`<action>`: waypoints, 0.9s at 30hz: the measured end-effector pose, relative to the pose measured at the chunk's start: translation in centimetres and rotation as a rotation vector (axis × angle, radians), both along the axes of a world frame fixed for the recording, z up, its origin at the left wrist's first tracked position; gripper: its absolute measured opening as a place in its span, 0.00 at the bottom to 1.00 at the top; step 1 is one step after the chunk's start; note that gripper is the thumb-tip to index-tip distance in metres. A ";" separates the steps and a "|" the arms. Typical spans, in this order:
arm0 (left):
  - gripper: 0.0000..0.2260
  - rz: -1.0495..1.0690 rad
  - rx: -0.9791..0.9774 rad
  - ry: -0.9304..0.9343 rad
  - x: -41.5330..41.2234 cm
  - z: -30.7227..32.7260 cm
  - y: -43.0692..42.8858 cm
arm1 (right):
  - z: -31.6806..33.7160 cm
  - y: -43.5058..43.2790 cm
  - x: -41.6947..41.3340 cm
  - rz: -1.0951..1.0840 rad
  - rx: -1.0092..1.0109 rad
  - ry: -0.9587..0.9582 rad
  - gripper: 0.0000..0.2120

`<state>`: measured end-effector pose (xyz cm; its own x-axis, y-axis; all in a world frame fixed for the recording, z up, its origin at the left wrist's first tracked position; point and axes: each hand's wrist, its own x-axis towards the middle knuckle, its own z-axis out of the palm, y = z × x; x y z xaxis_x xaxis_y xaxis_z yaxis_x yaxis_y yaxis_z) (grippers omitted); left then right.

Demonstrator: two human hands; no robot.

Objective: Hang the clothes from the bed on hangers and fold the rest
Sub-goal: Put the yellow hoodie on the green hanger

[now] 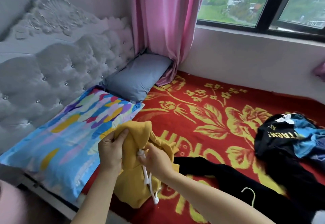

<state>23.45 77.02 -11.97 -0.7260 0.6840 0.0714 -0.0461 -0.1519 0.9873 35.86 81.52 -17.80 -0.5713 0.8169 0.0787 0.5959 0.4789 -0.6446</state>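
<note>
The yellow hoodie (133,185) is held up just over the bed (211,100) near the pillows, the left hand (110,151) with fingers clamped on its hood and the right hand (154,160) pinching the white drawstring (146,176), probably to straighten the neck before hanging.

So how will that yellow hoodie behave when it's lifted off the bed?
Probably floppy: the yellow hoodie bunches and droops where the left hand grips it. Its white drawstring dangles loose, so it may swing or snag.
</note>
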 end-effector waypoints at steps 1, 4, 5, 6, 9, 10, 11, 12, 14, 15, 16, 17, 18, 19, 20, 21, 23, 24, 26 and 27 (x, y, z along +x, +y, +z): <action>0.01 -0.001 -0.006 0.006 0.2 0.0 0.3 | 0.2 0.5 0.0 -0.016 -0.018 -0.029 0.11; 0.03 0.052 -0.051 0.036 0.2 -0.3 0.9 | 0.4 0.8 0.7 -0.025 -0.049 -0.004 0.14; 0.04 0.095 -0.072 0.020 -0.2 -0.5 1.3 | 0.5 0.8 1.1 -0.035 -0.085 0.020 0.15; 0.04 0.144 -0.098 -0.002 -0.8 -0.6 1.8 | 0.8 0.7 1.4 -0.034 -0.139 0.030 0.15; 0.07 0.258 -0.139 -0.052 -3.0 -0.6 3.5 | 2.3 0.3 2.8 0.081 -0.383 0.033 0.14; 0.07 0.274 -0.142 -0.046 -3.8 -0.5 4.1 | 3.0 0.2 3.5 0.122 -0.423 0.032 0.15; 0.08 0.280 -0.144 -0.028 -4.4 -0.4 4.6 | 3.8 0.2 4.1 0.159 -0.412 0.017 0.15; 0.09 0.281 -0.148 -0.007 -4.8 -0.2 5.1 | 4.6 0.3 4.7 0.191 -0.375 -0.014 0.16; 0.11 0.288 -0.158 0.023 -5.5 0.1 6.1 | 5.9 0.4 5.9 0.247 -0.290 -0.086 0.16; 0.13 0.291 -0.167 0.023 -5.7 0.3 6.6 | 6.5 0.2 6.5 0.268 -0.256 -0.109 0.15; 0.15 0.294 -0.174 0.014 -5.9 0.4 7.1 | 7.0 0.0 6.9 0.282 -0.224 -0.120 0.15; 0.15 0.297 -0.186 0.004 -6.0 0.6 7.7 | 7.4 -0.3 7.3 0.291 -0.194 -0.124 0.15; 0.16 0.301 -0.197 -0.003 -6.3 0.7 8.2 | 7.8 -0.7 7.7 0.301 -0.158 -0.131 0.15; 0.15 0.304 -0.207 -0.005 -6.4 0.8 8.7 | 8.1 -1.3 8.2 0.314 -0.111 -0.140 0.15; 0.15 0.310 -0.218 0.000 -6.7 0.9 9.2 | 8.3 -1.7 8.6 0.331 -0.058 -0.153 0.13; 0.15 0.316 -0.230 0.007 -7.0 1.1 9.6 | 8.3 -2.2 9.2 0.344 -0.009 -0.175 0.12; 0.15 0.317 -0.265 0.008 -7.6 1.4 10.3 | 8.1 -3.0 10.6 0.364 0.059 -0.243 0.10; 0.15 0.309 -0.283 0.000 -7.8 1.7 10.6 | 7.9 -3.3 11.5 0.380 0.091 -0.286 0.11; 0.15 0.274 -0.300 -0.001 -7.3 2.0 10.9 | 7.5 -3.5 13.0 0.427 0.148 -0.403 0.10; 0.15 0.249 -0.296 0.009 -6.5 2.2 11.0 | 7.2 -3.4 13.6 0.452 0.156 -0.473 0.08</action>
<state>16.98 88.00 -9.78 -0.8729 0.4784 -0.0960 -0.0353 0.1345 0.9903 49.48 78.17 -10.62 -0.8564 0.4890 -0.1658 0.5163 0.8139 -0.2664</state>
